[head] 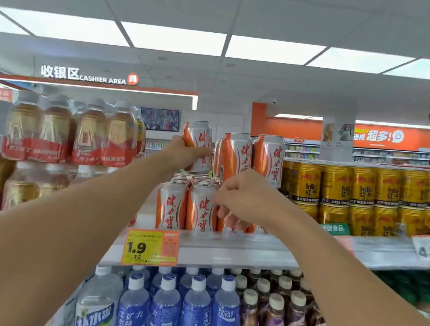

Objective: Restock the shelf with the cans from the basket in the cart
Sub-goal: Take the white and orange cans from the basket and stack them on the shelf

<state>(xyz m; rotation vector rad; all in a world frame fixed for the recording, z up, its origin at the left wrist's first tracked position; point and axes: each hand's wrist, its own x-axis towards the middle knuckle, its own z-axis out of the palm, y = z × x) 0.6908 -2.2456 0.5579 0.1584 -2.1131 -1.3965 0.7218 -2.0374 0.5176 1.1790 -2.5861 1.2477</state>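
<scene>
While the head camera, the only view, looked up at the shelf (238, 250), the left hand (182, 153) was raised higher than the right and gripped an orange-and-silver can (200, 144), fingers and thumb curled round its lower half. That can stood nearly upright, its long axis tipped slightly left at the top, and it hung just above the lower stacked cans (186, 205), whose tops lay directly beneath the hand. Just right of the held can, touching or nearly so, stood the upper-tier cans (253, 157); the open spot in that upper layer lay straight below the held can, so the placing looked like a short drop rather than a reach.

The right hand (241, 202) sat lower and to the right, fingers curled, its fingertips (222, 213) against the side of a bottom-row can (233, 225) that it largely hid; I cannot tell whether it pinched the can or merely steadied it. Gold cans (363, 193) stood beyond that hand to its right. Neither basket nor cart was visible.
</scene>
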